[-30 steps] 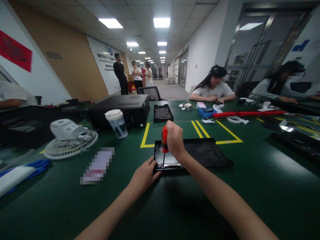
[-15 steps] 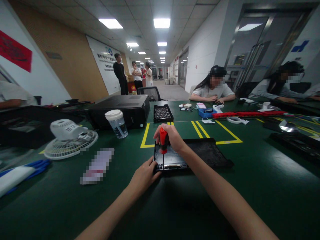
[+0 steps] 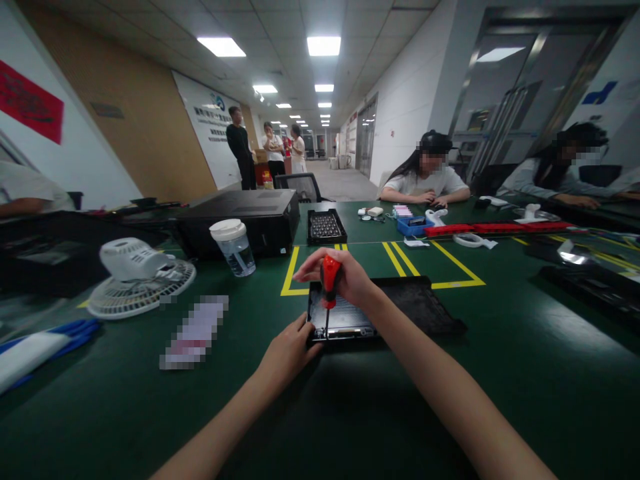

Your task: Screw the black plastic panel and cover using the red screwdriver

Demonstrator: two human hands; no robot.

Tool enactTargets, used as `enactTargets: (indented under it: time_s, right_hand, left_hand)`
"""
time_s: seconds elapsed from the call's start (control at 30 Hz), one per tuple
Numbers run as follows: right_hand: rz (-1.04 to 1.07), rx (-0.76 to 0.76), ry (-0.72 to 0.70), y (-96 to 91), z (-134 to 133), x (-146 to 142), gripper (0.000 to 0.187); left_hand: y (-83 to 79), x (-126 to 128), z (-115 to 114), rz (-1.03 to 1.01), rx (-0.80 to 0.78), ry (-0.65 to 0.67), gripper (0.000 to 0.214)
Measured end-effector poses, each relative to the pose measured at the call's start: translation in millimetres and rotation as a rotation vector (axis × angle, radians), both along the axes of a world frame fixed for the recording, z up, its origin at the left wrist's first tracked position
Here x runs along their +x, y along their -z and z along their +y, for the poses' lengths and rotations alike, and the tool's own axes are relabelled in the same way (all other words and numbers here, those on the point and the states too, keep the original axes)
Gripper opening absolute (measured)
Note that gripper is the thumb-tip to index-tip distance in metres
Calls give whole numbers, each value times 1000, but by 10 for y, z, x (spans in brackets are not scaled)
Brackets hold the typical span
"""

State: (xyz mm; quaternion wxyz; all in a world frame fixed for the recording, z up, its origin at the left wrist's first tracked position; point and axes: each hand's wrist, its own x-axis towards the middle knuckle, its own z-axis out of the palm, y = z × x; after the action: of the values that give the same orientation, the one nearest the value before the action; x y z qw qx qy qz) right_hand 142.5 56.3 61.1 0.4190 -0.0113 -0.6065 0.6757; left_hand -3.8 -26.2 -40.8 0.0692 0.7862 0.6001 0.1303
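Barely discernible: screwdriver tip (image 3: 327,333)

Dim overall; bright ceiling panels (image 3: 324,46); glare on green tabletop (image 3: 575,327), right; edges stretched.

And the screwdriver (image 3: 329,293) runs down to a tip too small to tell what it meets! The right hand (image 3: 354,277) masks part of the black panel (image 3: 420,310), its own fingers partly lost behind the red handle, while the left hand's (image 3: 289,347) fingertips are hard to pick out at that dark corner. Both forearms (image 3: 240,400) run out at the bottom edge. Over left, pixel blocks swallow a flat pale thing on the desk (image 3: 125,413), the frame slices a blue-and-white bundle (image 3: 50,343), and the sign's (image 3: 207,123) lettering smears unreadably.
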Motion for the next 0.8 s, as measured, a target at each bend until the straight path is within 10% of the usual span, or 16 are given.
enactTargets:
  time_s: [0.8]
  right_hand:
    - [-34, -57, -63, 15, -9, 39, 30]
  left_hand:
    - [31, -6, 4, -19, -8, -10, 26]
